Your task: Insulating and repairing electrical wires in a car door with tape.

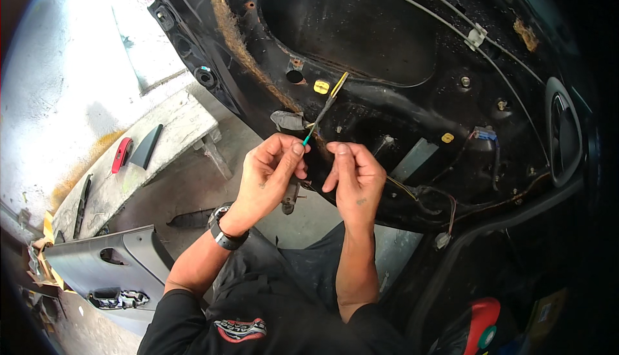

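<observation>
My left hand (277,168) pinches a thin green wire (308,137) between thumb and fingertips. That wire runs up into a dark wrapped wire bundle (328,105), which ends in a yellow wire loop (340,83). Close by on the right, my right hand (353,178) is closed, thumb against fingers; what it holds, if anything, I cannot make out. Yellowish wires (401,187) show just beyond it. Both hands are in front of a black car door shell (387,113) with its inner side bare. A grey connector (288,120) hangs near my left hand.
On the left, a worn bench (171,120) bears a red-handled tool (122,155) and a dark triangular trim piece (147,147). A removed grey door panel (145,252) leans below it. The door's inner handle (562,129) is at far right, with a red-and-black object (483,323) lower down.
</observation>
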